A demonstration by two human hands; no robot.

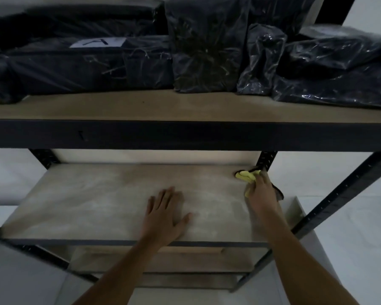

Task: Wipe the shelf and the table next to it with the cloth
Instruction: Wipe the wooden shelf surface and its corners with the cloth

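Cloth (248,176) under right hand (261,192)

Both arms are bare right up to the frame edge, no sleeves showing. Left hand (165,213) and right hand (262,194) are bare too, ungloved.

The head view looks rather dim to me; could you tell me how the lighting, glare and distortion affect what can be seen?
Head view: dim overall, with the brightest patch on the wall behind the middle shelf board; glare glints off the plastic-wrapped bundles above; wide-angle bending bows the black rail; the yellow cloth under the right hand still stands out, the left hand lies flat.
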